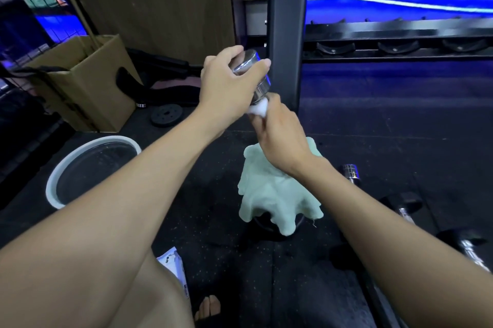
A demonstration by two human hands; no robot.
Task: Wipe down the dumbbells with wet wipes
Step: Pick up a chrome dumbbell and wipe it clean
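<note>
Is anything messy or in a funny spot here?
Yes. A pale green cloth is draped over something dark on the floor, hiding it. A lone weight plate lies flat by the cardboard box, and dumbbells lie on the floor, off the rack.

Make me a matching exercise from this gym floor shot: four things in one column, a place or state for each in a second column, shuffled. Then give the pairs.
Things:
1. chrome dumbbell
2. white wet wipe
3. pale green towel
4. cardboard box

Places or states:
A. draped on the floor under the right wrist
B. standing open at far left
C. gripped at its upper end by the left hand
D. pinched in the right hand against the metal

Pairs: 1-C, 2-D, 3-A, 4-B
</note>
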